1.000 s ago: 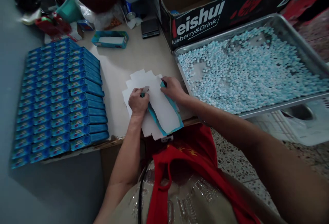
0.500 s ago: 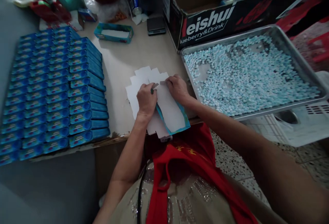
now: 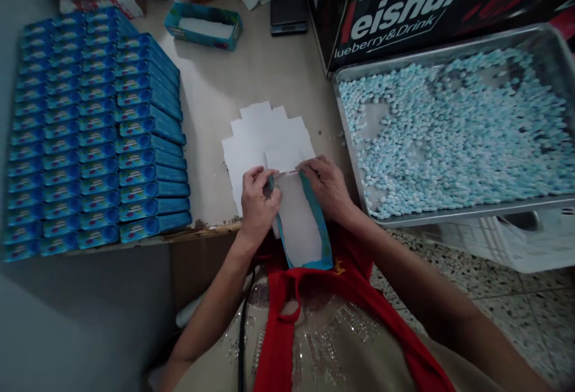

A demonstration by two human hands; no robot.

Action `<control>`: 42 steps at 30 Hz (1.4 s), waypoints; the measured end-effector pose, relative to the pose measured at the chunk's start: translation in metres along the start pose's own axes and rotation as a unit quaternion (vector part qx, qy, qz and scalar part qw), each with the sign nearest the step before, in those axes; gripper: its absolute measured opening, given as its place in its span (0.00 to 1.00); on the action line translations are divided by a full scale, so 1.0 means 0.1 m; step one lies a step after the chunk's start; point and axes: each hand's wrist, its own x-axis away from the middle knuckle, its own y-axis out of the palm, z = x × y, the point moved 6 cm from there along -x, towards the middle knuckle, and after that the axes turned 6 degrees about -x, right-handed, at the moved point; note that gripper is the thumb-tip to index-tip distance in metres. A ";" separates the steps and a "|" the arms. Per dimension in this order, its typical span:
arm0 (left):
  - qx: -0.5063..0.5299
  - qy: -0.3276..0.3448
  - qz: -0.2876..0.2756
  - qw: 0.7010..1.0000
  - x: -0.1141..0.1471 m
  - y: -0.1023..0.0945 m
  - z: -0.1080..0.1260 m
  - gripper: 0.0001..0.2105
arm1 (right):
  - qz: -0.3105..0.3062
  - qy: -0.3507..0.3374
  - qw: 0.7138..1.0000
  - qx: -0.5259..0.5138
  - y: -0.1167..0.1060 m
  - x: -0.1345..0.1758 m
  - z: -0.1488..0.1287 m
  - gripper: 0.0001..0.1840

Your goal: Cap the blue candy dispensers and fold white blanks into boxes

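Note:
Between my two hands is a small cardboard box [image 3: 300,224], blue outside and white inside, with its far end toward the table and its near end against my apron. My left hand [image 3: 260,201] is closed on the box's far left corner, thumb and fingers pinching the edge. On the far right corner, my right hand [image 3: 327,185] pinches the same end, where a narrow flap stands up between the fingertips. Beneath and beyond the box lies a stack of flat white cardboard blanks [image 3: 269,131] with stepped edges.
Rows of blue boxes [image 3: 99,140] stand stacked on the left. An open blue box [image 3: 204,25] and a small dark scale [image 3: 288,14] sit at the back. To the right is a metal tray [image 3: 381,222] of pale blue candy-like pieces, below a black carton [image 3: 399,14].
Both hands have drawn the box nearer my body. Its far-end flaps, angled apart before, are now brought together in a line between my fingers. The camera view has shifted.

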 end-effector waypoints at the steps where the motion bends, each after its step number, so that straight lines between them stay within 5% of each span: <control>1: 0.013 -0.004 -0.014 1.000 -0.01 -0.01 0.00 0.17 | 0.005 -0.006 1.000 -0.010 -0.01 -0.01 -0.02 0.15; 5: 0.078 -0.003 -0.037 0.996 -0.12 -0.06 -0.03 0.16 | 0.008 -0.023 0.999 -0.020 0.03 -0.10 -0.08 0.16; 10: 0.063 0.065 -0.005 0.996 -0.24 0.00 -0.06 0.09 | 0.043 0.048 0.993 -0.102 0.12 -0.24 0.05 0.09; 17: 0.111 0.094 0.119 0.982 -0.14 0.02 -0.10 0.33 | 0.060 0.073 0.990 -0.104 0.06 -0.17 0.05 0.18; 20: 0.059 0.081 0.097 0.990 -0.12 -0.03 0.04 0.18 | 0.017 0.036 0.998 -0.046 -0.01 -0.13 -0.02 0.15; 25: 0.057 -0.014 0.076 0.995 -0.20 -0.13 0.13 0.15 | -0.078 0.003 0.997 0.018 -0.15 -0.20 -0.11 0.18; 29: 0.093 -0.044 -0.026 0.994 -0.30 -0.09 0.05 0.11 | -0.165 0.002 0.986 0.007 -0.21 -0.36 -0.16 0.15; 32: 0.008 -0.016 -0.080 0.997 -0.44 -0.07 0.04 0.09 | -0.199 -0.006 0.977 0.076 -0.13 -0.54 -0.19 0.11; 39: -0.256 0.077 -0.153 0.951 -0.71 0.11 0.23 0.02 | -0.289 -0.123 0.899 0.304 0.28 -0.77 -0.35 0.03; 42: -0.306 0.102 -0.164 0.932 -0.67 0.11 0.28 0.05 | -0.314 -0.171 0.867 0.346 0.37 -0.70 -0.42 0.09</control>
